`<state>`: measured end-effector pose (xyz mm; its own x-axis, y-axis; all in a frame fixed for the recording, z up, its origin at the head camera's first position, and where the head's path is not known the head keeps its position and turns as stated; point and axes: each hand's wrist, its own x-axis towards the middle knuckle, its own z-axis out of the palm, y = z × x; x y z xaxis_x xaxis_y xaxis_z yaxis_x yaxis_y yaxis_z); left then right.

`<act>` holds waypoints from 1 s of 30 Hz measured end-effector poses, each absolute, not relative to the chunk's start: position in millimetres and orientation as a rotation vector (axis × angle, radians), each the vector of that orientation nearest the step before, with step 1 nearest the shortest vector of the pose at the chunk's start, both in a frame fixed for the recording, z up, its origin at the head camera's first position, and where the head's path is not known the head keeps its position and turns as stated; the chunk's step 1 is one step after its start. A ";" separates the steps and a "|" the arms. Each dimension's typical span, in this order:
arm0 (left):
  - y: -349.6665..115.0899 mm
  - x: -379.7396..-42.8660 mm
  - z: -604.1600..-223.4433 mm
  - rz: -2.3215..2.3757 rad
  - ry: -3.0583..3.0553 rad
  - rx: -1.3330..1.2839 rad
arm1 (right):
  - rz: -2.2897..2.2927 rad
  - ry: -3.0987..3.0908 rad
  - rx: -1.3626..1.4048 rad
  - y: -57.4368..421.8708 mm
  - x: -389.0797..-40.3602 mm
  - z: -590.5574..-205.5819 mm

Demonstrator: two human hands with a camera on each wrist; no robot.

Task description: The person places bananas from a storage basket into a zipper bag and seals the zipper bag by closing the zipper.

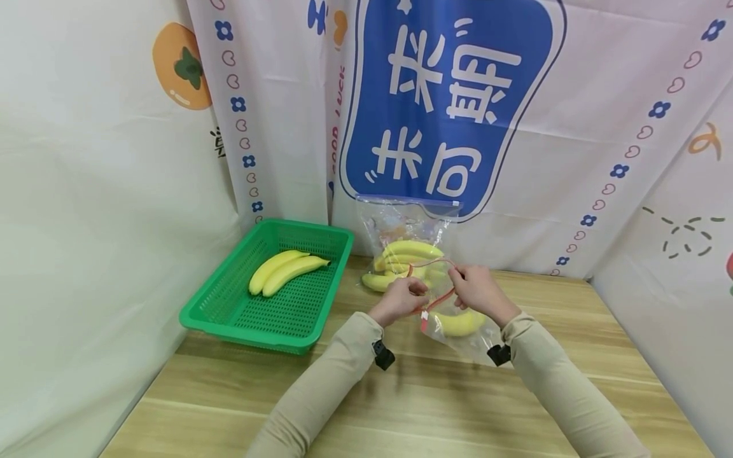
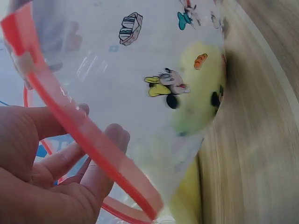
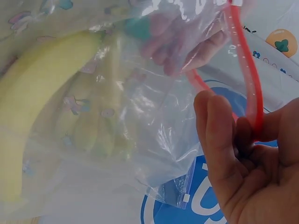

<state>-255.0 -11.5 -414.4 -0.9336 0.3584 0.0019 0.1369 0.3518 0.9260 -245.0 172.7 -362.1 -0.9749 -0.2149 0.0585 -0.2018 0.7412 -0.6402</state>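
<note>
A clear zip bag (image 1: 472,348) printed with small cartoon figures has a red zip strip (image 2: 105,142) along its mouth, which gapes between my hands. One yellow banana (image 3: 44,77) lies inside it. At the left side of the mouth, my left hand (image 1: 403,298) holds the strip between thumb and fingers. My right hand (image 1: 480,292) pinches the opposite side of the strip, its fingers curled round the edge in the right wrist view. The white slider (image 1: 424,315) sits at the near end of the strip.
Behind my hands, a second clear bag (image 1: 369,219) with a purple zip leans on the printed curtain (image 1: 498,172), holding several bananas (image 1: 412,248). To the left, a green plastic basket (image 1: 246,331) holds two bananas (image 1: 294,273). All stand on a wooden table (image 1: 401,407).
</note>
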 end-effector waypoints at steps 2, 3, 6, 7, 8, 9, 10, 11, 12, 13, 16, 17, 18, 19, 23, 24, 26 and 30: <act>-13.0 -255.7 -413.8 1.624 2.420 0.449 | -1.074 2.909 -0.338 172.3 -245.5 -361.9; -13.7 -255.8 -413.4 1.633 2.416 0.450 | -1.071 2.908 -0.338 172.2 -245.6 -361.6; -16.6 -257.2 -411.8 1.637 2.418 0.466 | -1.075 2.906 -0.330 171.6 -245.7 -360.3; -18.0 -257.7 -411.0 1.635 2.423 0.479 | -1.075 2.905 -0.333 171.6 -245.7 -360.2; -19.7 -258.2 -410.0 1.637 2.420 0.488 | -1.077 2.904 -0.335 171.5 -245.6 -360.1; -21.4 -258.6 -408.6 1.637 2.416 0.496 | -1.075 2.901 -0.342 171.6 -245.4 -359.8; -23.7 -259.2 -407.2 1.631 2.415 0.501 | -1.084 2.897 -0.341 171.5 -245.1 -359.8; -26.0 -259.7 -405.7 1.633 2.405 0.502 | -1.085 2.894 -0.345 171.5 -245.1 -360.0; -28.4 -260.3 -404.1 1.629 2.404 0.503 | -1.087 2.893 -0.346 171.5 -245.1 -360.2; -31.2 -260.8 -402.4 1.621 2.412 0.502 | -1.086 2.891 -0.351 171.6 -245.2 -360.4; -39.3 -263.2 -397.1 1.595 2.433 0.495 | -1.091 2.894 -0.354 171.9 -245.4 -361.2; -41.9 -264.0 -395.5 1.585 2.444 0.491 | -1.088 2.895 -0.356 172.2 -245.5 -361.5; -44.7 -264.8 -394.0 1.572 2.454 0.488 | -1.088 2.897 -0.358 172.4 -245.4 -361.6; -47.6 -265.8 -392.7 1.567 2.456 0.478 | -1.086 2.899 -0.362 172.7 -245.4 -361.8; -60.8 -270.7 -386.6 1.573 2.444 0.418 | -1.079 2.907 -0.373 173.3 -245.2 -362.5; -64.7 -272.4 -385.0 1.576 2.440 0.398 | -1.074 2.910 -0.376 173.4 -245.2 -362.6; -73.3 -275.9 -380.8 1.575 2.437 0.363 | -1.069 2.915 -0.380 173.7 -245.2 -362.7; -92.8 -282.1 -371.4 1.542 2.447 0.295 | -1.056 2.920 -0.383 174.0 -245.0 -362.1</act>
